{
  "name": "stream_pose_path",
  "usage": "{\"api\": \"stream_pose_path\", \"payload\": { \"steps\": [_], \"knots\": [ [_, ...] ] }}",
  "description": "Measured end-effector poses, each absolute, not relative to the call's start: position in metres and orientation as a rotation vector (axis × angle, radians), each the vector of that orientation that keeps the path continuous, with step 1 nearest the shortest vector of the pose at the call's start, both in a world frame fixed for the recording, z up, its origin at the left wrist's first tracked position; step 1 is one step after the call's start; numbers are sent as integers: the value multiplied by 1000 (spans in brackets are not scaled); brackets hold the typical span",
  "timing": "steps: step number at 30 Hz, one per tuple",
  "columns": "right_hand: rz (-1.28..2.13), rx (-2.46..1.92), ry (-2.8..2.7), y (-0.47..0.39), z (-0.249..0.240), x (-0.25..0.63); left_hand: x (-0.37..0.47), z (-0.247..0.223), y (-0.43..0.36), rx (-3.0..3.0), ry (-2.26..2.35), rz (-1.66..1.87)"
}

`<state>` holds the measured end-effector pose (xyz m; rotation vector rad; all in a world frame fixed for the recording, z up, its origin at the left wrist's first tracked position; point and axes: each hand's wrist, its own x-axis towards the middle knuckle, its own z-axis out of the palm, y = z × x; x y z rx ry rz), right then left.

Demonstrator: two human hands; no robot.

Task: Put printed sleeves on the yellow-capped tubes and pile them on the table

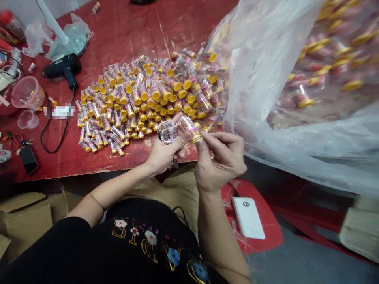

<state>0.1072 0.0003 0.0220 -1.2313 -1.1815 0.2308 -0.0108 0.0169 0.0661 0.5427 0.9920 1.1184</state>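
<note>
A small clear tube with a yellow cap (pixel 192 130) is held up between my two hands, above the table's front edge. The fingers of my right hand (pixel 220 157) pinch it at its yellow end. My left hand (pixel 167 152) is closed round a stack of printed wrappers (pixel 168 132), and its thumb touches the tube's left side. Just behind my hands lies a wide pile of similar yellow-capped tubes (pixel 148 90) on the red table (pixel 118 35).
At the right, a large clear plastic bag (pixel 260 79) holds more tubes. A black heat gun (pixel 63 69) with a cable, a pink basket (pixel 28 92) and a phone (pixel 29 158) lie left. A white power bank (pixel 248 218) rests on a red stool (pixel 271 232).
</note>
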Motion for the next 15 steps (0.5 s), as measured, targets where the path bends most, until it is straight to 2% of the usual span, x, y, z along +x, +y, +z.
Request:
{"api": "stream_pose_path", "payload": {
  "steps": [7,10,13,15],
  "knots": [
    [227,-1171,-1181,142,7,104,-31,56,35,324,1043,1131],
    [163,-1326,-1260,190,3,162,-42,51,36,295,1084,1135],
    [4,-1774,-1169,210,-2,251,-46,47,36,284,1102,1104],
    [37,-1887,-1190,215,-3,299,-42,46,35,252,1098,1047]
  ]
}}
